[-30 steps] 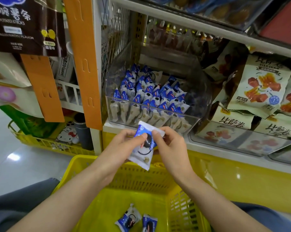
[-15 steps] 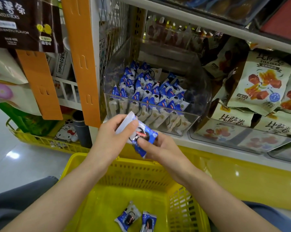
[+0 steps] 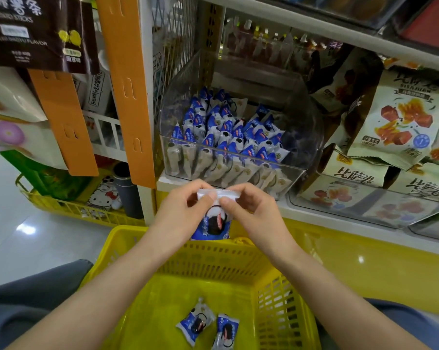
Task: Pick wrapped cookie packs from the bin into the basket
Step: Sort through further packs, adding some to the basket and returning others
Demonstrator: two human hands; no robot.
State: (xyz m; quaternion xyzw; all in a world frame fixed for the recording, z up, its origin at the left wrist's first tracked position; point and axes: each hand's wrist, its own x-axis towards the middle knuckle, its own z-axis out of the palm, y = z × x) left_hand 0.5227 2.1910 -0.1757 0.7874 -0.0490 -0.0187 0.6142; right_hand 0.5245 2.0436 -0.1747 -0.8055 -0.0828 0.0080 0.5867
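Since half a second ago the held pack has swung from lying slantwise between the hands to hanging upright. Its white crimped edge is now on top and its blue end points down.

The shelf runs across the far side, with bags of other snacks on its right part. Below and nearer stands the yellow basket, its open top facing the person. The clear bin sits on the shelf just behind the hands, and many more packs stand in rows inside it.

The left hand and right hand meet in front of the bin's lower edge. Each pinches the top crimp of the held pack between thumb and forefinger, with the other fingers curled behind. The pack hangs above the basket's far rim, not yet inside and touching neither the bin nor the basket floor.

On the basket floor lie two packs, one just beside the other near the front.

Judging by this, the task is at an early stage: two packs are in, a third is out of the bin and about to go in, and most of the stock is untouched. What the hands need next is only to carry the pack inward over the opening and let go.
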